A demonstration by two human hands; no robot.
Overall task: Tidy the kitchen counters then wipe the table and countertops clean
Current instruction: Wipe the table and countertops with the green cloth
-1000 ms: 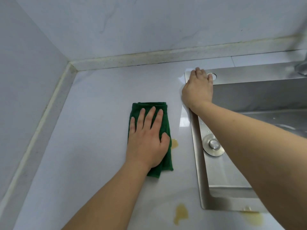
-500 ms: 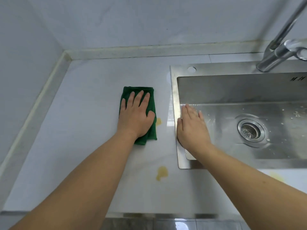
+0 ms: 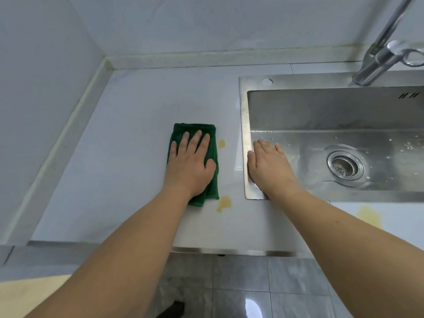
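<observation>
A folded green cloth (image 3: 207,134) lies on the pale countertop (image 3: 128,138) left of the sink. My left hand (image 3: 191,165) presses flat on the cloth with straight, spread fingers. My right hand (image 3: 269,167) rests flat on the left rim of the steel sink (image 3: 244,125), its fingers straight and reaching over the basin edge. Yellow stains mark the counter: a small one (image 3: 221,143) right of the cloth, a second one (image 3: 223,203) at the cloth's near corner, and a larger one (image 3: 369,216) in front of the sink.
A steel faucet (image 3: 380,60) stands at the back right over the sink, whose drain (image 3: 345,167) has white specks around it. Walls close the counter at the back and left. The counter's front edge (image 3: 206,249) runs below my arms, with grey floor tiles beyond.
My right hand left the sink's back corner and came down to its left rim. The left hand drew the cloth back towards me, and the view pulled away from the counter.
</observation>
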